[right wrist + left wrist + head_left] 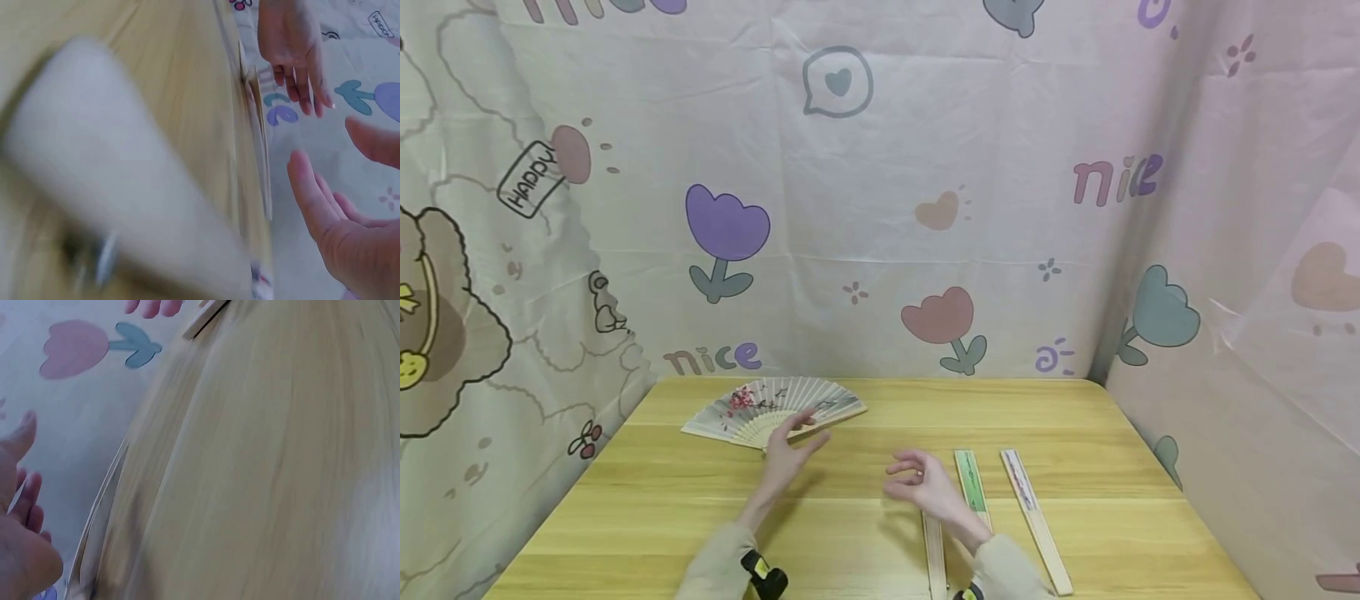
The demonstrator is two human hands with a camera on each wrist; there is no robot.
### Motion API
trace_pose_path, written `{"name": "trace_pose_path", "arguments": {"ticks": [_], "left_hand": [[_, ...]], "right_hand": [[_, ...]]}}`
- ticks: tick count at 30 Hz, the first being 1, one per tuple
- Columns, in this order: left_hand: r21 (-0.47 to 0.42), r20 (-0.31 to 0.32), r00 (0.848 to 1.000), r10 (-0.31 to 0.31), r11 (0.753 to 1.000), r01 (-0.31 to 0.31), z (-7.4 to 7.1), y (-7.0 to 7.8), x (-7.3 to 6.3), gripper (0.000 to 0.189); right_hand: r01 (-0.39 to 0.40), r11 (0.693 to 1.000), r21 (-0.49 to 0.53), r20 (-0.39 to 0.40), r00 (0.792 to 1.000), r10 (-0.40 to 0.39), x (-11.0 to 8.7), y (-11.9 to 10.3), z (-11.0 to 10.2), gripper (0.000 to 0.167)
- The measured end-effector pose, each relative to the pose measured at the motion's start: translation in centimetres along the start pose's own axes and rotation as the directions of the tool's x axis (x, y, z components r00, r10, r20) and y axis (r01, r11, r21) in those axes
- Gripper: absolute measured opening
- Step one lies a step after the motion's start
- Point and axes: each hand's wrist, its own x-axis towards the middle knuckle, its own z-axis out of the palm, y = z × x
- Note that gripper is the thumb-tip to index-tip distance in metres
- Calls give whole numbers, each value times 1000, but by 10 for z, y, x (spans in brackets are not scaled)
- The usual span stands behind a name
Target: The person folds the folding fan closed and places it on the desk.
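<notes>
An unfolded folding fan (790,400), pale with pink blossoms and a cream ribbed base, lies at the back left of the table. Over its front edge, in the head view, reaches my left hand (786,458), fingers spread and holding nothing. My right hand (928,487) hovers right of centre, fingers loosely bent. The right wrist view shows a gap between its thumb and fingers (306,187), with nothing in it. Beside and below that hand lie folded fans: one with a green panel (972,479), one with a printed pale panel (1037,521), and one (934,550) partly hidden by the wrist.
The wooden table (647,500) meets a printed cloth backdrop (850,208) at its back, and more cloth hangs at both sides. Close to the right wrist camera, a blurred pale strip (125,169) covers much of the table.
</notes>
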Motion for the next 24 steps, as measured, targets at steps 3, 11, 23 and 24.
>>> {"name": "trace_pose_path", "arguments": {"ticks": [3, 11, 23, 24], "left_hand": [[-10, -138, 990, -26, 1000, 25, -17, -7, 0, 46], [-249, -259, 945, -201, 959, 136, -57, -28, -5, 60], [-461, -153, 882, -445, 822, 334, -82, -30, -8, 75], [-488, -148, 879, -454, 806, 334, -84, -31, -8, 76]], "right_hand": [[-18, 996, 90, -4, 1000, 19, 11, 0, 10, 70], [-78, 925, 371, -37, 994, 98, 42, 5, 40, 69], [-86, 811, 578, -73, 985, 157, 87, 10, 87, 63], [-87, 801, 593, -77, 983, 164, 90, 10, 91, 62]]}}
